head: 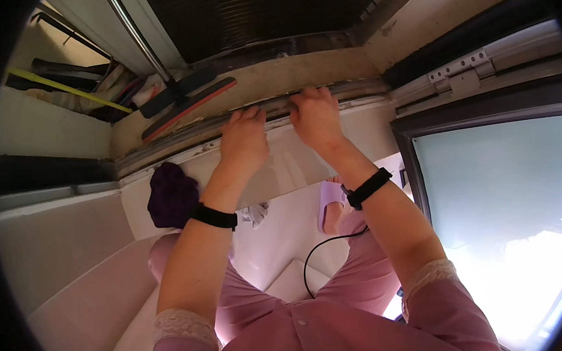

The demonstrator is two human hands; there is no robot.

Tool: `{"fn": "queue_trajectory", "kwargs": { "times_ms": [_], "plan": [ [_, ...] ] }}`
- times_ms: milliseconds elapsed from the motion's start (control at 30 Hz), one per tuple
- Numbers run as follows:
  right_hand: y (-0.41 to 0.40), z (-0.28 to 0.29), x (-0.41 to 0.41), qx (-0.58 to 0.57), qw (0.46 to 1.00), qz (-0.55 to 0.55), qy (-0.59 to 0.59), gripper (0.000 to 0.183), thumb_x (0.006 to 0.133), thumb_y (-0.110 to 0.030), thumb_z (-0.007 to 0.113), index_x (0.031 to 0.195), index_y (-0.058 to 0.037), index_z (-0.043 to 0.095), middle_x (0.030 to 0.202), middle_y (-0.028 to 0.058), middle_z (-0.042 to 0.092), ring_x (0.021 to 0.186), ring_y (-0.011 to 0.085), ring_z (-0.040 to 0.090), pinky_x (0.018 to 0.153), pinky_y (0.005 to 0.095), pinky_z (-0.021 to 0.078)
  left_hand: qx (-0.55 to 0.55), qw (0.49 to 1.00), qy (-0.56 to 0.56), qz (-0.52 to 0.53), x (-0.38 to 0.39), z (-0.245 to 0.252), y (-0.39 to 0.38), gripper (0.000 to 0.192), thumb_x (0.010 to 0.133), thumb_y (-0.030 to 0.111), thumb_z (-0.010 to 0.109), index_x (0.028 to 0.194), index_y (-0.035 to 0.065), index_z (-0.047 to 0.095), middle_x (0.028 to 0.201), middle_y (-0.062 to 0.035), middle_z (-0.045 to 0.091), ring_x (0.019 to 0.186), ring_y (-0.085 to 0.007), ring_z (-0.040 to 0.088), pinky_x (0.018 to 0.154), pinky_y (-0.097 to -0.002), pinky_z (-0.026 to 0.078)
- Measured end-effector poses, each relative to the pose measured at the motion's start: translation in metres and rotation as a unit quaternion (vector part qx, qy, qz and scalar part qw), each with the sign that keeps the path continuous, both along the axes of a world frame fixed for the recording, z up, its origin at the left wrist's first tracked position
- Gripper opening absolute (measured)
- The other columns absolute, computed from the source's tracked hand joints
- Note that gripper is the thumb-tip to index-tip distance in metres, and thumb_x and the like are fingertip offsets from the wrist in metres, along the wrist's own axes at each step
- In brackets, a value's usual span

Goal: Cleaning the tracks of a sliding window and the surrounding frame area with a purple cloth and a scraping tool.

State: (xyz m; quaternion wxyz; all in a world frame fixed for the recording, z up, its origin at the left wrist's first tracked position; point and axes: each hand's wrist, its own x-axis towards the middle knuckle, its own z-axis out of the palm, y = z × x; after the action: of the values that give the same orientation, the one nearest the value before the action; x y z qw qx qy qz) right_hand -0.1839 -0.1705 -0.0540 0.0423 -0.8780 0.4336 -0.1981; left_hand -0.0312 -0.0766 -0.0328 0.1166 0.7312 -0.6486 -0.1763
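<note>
Both of my hands rest on the metal window track along the sill [363, 90]. My left hand [245, 136] touches the track near the middle, its fingers bent over the edge. To the right of it, my right hand [317, 116] has its fingertips on the same track; a small dark thing shows by its thumb, too unclear to name. Whether either hand holds anything is hidden by the curled fingers. A dark purple cloth [171, 195] lies bunched on the near ledge, left of my left wrist. Beyond the track, a squeegee or floor wiper [191, 108] with a metal pole leans on the outer ledge.
A yellow stick [70, 90] and assorted items lie at the upper left. On the right stands a dark-framed window pane [495, 170], with a metal hinge [462, 70] above it. A black cable [315, 251] hangs near my legs.
</note>
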Motion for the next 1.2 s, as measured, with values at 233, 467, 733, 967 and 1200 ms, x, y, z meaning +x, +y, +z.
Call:
{"fn": "queue_trajectory", "kwargs": {
  "times_ms": [233,467,733,967,1200],
  "plan": [
    [-0.001,-0.007,0.019,0.080,0.992,-0.099,-0.006,0.022,0.073,-0.025,0.076,0.088,-0.0098,0.073,0.096,0.0070,0.069,0.098,0.0308,0.060,0.086,0.0429,0.0453,0.007,1.000,0.005,0.002,-0.004,0.001,0.003,0.051,0.084,0.005,0.058,0.134,0.0024,0.053,0.144,-0.0160,0.048,0.131,-0.0373,0.044,0.107,-0.0484,0.038],
    [0.021,-0.016,0.036,0.038,0.974,-0.213,-0.067,0.034,0.072,-0.037,0.081,0.089,-0.0090,0.073,0.094,0.0071,0.068,0.098,0.0312,0.058,0.092,0.0451,0.0384,0.003,0.999,0.032,-0.002,0.013,0.028,0.021,0.050,0.083,0.004,0.058,0.133,0.0050,0.056,0.145,-0.0159,0.047,0.133,-0.0358,0.043,0.107,-0.0476,0.038],
    [0.031,-0.015,0.068,0.034,0.938,-0.346,-0.002,0.037,0.067,-0.035,0.084,0.091,-0.0094,0.071,0.096,0.0088,0.066,0.101,0.0320,0.057,0.085,0.0449,0.0453,0.009,0.999,0.047,0.001,0.046,0.043,0.062,0.047,0.081,0.006,0.062,0.128,0.0048,0.061,0.142,-0.0153,0.050,0.127,-0.0354,0.048,0.105,-0.0460,0.041],
    [0.017,-0.004,0.078,0.165,0.923,-0.349,0.005,0.038,0.072,-0.032,0.082,0.094,-0.0039,0.071,0.094,0.0138,0.071,0.087,0.0319,0.069,0.072,0.0427,0.0565,-0.004,0.997,0.079,0.018,0.060,0.062,0.087,0.045,0.080,0.005,0.065,0.125,0.0039,0.062,0.135,-0.0137,0.055,0.121,-0.0356,0.051,0.102,-0.0423,0.043],
    [0.016,0.024,0.106,0.222,0.877,-0.416,0.097,0.033,0.079,-0.033,0.078,0.083,-0.0011,0.072,0.092,0.0165,0.072,0.082,0.0285,0.072,0.072,0.0375,0.0587,-0.069,0.992,0.100,0.031,0.068,0.062,0.099,0.038,0.078,0.004,0.067,0.116,0.0011,0.065,0.114,-0.0122,0.062,0.109,-0.0348,0.055,0.094,-0.0418,0.047]
  ]
}}
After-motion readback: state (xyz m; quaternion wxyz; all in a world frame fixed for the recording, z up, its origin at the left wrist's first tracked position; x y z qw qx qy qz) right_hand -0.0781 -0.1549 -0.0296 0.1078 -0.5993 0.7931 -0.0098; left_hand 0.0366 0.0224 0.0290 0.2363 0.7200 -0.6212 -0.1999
